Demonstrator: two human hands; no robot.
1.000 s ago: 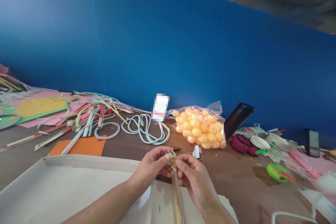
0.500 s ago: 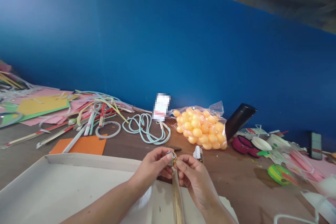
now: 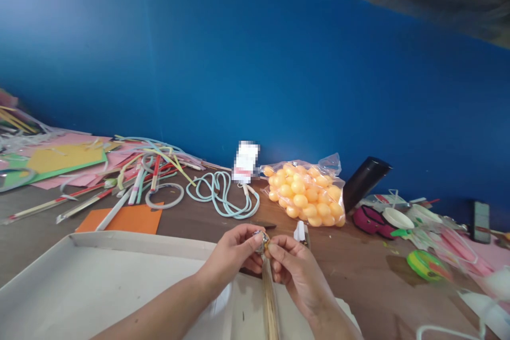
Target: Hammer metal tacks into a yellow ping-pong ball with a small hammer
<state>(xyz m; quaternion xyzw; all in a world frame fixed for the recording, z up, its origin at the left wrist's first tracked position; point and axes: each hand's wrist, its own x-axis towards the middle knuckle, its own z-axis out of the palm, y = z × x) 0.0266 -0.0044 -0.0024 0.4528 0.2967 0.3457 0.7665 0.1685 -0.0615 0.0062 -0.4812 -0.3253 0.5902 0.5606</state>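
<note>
A long, narrow pack of thin pale sticks [image 3: 271, 305], seemingly in a clear plastic sleeve, runs down from between my hands toward the bottom edge. Its shiny, crinkled upper end [image 3: 262, 243] has a yellowish bit on its right side. My left hand [image 3: 235, 252] is closed, with thumb and fingers gripping that end from the left. From the right, my right hand [image 3: 292, 268] pinches the yellowish part with thumb and forefinger; what exactly lies between those fingertips is too small to make out. Below both hands is a shallow white box lid [image 3: 139, 241].
Behind my hands lie a bag of orange balls [image 3: 305, 194], a coiled light-blue lanyard [image 3: 223, 196] and a dark cylinder [image 3: 364, 183]. Coloured paper and tubes [image 3: 155, 170] crowd the left. At right are a green tape roll [image 3: 426, 264] and a phone [image 3: 481, 222]. A blue partition [image 3: 255, 64] stands behind.
Both hands keep almost the same grip on the pack's upper end, with only slight finger movement. The view has shifted very slightly.
</note>
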